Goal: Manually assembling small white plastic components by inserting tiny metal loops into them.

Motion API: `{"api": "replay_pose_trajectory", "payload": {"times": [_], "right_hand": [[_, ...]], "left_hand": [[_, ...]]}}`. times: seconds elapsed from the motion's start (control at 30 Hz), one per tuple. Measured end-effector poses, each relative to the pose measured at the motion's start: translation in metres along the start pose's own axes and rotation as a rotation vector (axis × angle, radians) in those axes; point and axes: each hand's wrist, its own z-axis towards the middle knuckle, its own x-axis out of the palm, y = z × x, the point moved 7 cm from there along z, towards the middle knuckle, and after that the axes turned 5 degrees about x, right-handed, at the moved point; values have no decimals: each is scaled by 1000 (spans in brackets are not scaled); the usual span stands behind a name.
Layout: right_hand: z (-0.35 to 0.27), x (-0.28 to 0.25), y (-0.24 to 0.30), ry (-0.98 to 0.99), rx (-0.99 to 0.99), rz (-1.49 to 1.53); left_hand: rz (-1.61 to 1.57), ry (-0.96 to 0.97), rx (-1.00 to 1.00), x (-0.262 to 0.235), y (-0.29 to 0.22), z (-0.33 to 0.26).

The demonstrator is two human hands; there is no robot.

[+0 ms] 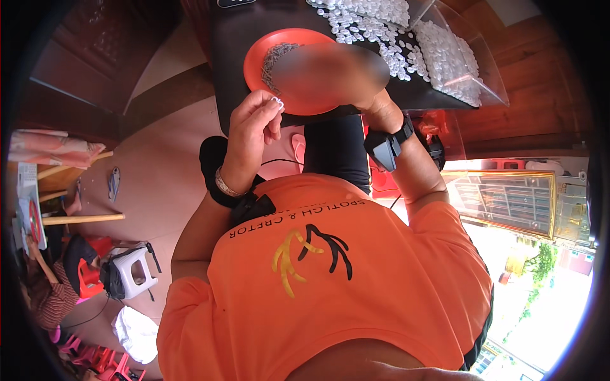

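Pinching a small white piece [277, 103] between thumb and fingertips, our left hand [253, 124] stands in the head view just beside the near left rim of an orange-red plate [255, 51]. Our right hand [356, 82] is over the right side of that plate, apart from the left one; a blur covers its fingers, so we cannot tell whether they are closed on anything. On the plate's left part we see a scatter of thin grey pins [273, 63], running partly under the blur. The plate rests on a black table [230, 70].

Beyond our right hand, loose white pieces [362, 30] spread over the tabletop, heaped more thickly toward the far edge. More of the same kind, a white pile [448, 57], lie within a clear plastic tray [497, 86] on the right.

We wear an orange shirt [387, 279] with a yellow and black print, and dark trousers [337, 149]. A pale bracelet [226, 184] circles our left wrist, and a dark device [385, 152] is strapped on the right. Near our legs lies a pink slipper [297, 147] on the pinkish floor [149, 178]; farther left stand a white stool [135, 272] and, below it, a crumpled white bag [136, 333].
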Motion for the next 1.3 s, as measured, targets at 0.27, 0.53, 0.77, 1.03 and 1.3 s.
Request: {"api": "replay_pose_trajectory", "payload": {"times": [0.27,0.53,0.77,1.03,1.3], "right_hand": [[-19,28,6,108,24,220],[-22,38,3,35,-33,231],[-26,39,3,-36,-151,-46],[-27,42,1,-77,-168,-158],[-6,33,-11,68,-31,223]], "left_hand": [[81,63,85,11,-7,1],[0,35,133,13,-9,-2],[73,47,141,14,-4,-4],[84,33,152,14,2,-2],[9,-18,101,9,5,10]]}}
